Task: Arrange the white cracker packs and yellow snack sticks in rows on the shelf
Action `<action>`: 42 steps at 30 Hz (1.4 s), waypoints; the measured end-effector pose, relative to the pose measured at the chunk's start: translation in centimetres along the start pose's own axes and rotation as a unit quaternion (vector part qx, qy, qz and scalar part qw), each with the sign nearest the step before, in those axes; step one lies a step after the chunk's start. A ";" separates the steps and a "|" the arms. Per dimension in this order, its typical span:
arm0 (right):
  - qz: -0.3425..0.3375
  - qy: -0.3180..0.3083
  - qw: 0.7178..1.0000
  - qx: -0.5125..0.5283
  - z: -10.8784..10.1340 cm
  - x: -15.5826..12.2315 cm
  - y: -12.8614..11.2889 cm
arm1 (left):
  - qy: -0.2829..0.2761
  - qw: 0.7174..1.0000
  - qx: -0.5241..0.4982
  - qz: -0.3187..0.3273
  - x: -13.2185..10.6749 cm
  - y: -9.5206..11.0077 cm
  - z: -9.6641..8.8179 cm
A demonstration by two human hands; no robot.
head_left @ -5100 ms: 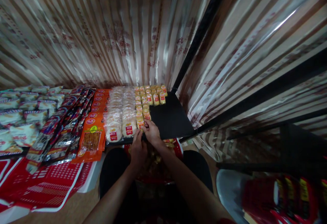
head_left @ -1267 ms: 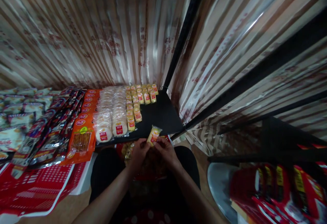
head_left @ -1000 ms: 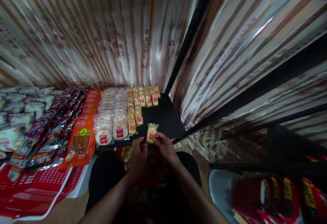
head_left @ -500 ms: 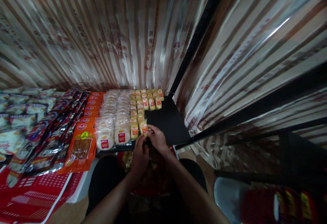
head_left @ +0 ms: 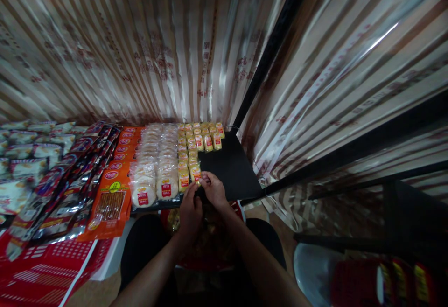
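Observation:
Both hands meet at the front edge of the black shelf (head_left: 231,169), at a small yellow snack packet (head_left: 195,171) with a red label. My left hand (head_left: 191,209) has its fingers closed at the packet's lower end. From the right side, my right hand (head_left: 213,190) pinches the same end with thumb and forefinger. This packet fronts a column of matching ones. Beside it on the left lies another yellow packet (head_left: 183,182), and further left are rows of clear-wrapped round crackers (head_left: 167,186) with red labels.
Orange snack bags (head_left: 111,199), dark shiny packets (head_left: 63,204) and white packets (head_left: 28,169) fill the shelf's left side. Below stands a red basket (head_left: 52,269). Another red container (head_left: 241,209) holding yellow packets sits between my knees. A black frame post (head_left: 266,59) rises at the back right corner.
Both hands have shifted very slightly, staying at the same yellow packet. Little else differs, apart from a small shift of the view.

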State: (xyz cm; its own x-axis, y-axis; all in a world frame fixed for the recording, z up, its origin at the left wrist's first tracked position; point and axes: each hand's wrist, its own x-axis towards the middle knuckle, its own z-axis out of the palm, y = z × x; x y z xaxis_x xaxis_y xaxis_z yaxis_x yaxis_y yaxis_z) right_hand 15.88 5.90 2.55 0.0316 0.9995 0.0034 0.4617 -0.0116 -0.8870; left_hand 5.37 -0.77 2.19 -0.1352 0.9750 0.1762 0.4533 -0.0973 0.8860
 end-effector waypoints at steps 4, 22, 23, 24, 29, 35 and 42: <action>-0.006 0.014 0.999 -0.041 0.0 -0.3 -0.2 | 0.002 1.000 0.017 0.010 0.3 -0.2 0.0; -0.020 0.028 0.994 -0.104 0.9 -0.3 -1.7 | 0.005 0.999 0.039 0.020 0.6 -0.9 -0.1; -0.016 0.028 0.994 -0.104 0.9 -0.3 -1.7 | 0.007 0.999 0.039 0.022 0.6 -1.0 0.0; -0.012 0.029 0.994 -0.101 1.0 -0.2 -1.7 | 0.007 0.999 0.040 0.025 0.5 -1.1 0.0; 0.003 0.043 0.994 -0.099 1.3 -0.1 -1.5 | -0.012 0.998 0.043 0.033 0.6 -1.2 0.3; 0.001 0.054 0.995 -0.079 1.6 -0.2 -1.5 | -0.001 0.999 0.041 0.036 0.7 -1.1 0.5; -0.019 0.150 0.986 0.076 -0.1 -6.2 -1.3 | -0.012 0.995 0.047 0.090 -2.1 -0.5 -2.4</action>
State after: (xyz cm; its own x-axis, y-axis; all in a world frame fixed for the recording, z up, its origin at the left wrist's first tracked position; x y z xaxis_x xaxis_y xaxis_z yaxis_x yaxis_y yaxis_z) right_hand 15.17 -0.24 3.77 0.2885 0.9451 0.1534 0.3293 0.0525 -0.9428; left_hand 3.28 -3.23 2.43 -0.0233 0.9483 0.3164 0.5490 -0.2524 0.7968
